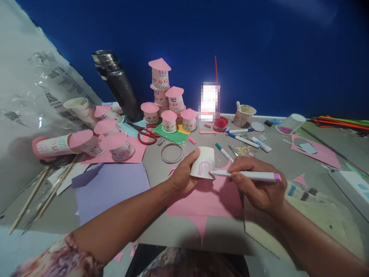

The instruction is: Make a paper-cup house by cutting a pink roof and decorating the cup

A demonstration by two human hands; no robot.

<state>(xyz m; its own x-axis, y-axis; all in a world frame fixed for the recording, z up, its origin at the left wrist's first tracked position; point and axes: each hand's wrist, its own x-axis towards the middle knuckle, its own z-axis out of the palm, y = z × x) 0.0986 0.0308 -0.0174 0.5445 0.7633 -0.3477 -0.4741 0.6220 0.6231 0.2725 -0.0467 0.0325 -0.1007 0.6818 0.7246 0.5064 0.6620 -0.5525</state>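
Observation:
My left hand (182,174) is closed around a white paper cup (204,162) held on its side above a sheet of pink paper (210,198). A pink arched door shape is drawn on the cup's wall. My right hand (258,182) grips a white marker with a pink end cap (250,176), and its tip touches the cup beside the drawing. Both forearms reach in from the bottom of the view.
Decorated cup houses with pink paper roofs (168,104) are stacked at the back; more lie on their sides at the left (86,142). Red scissors (147,135), a tape ring (172,153), loose markers (243,140), a steel flask (115,82), wooden sticks (43,192) and lilac paper (111,188) surround the work spot.

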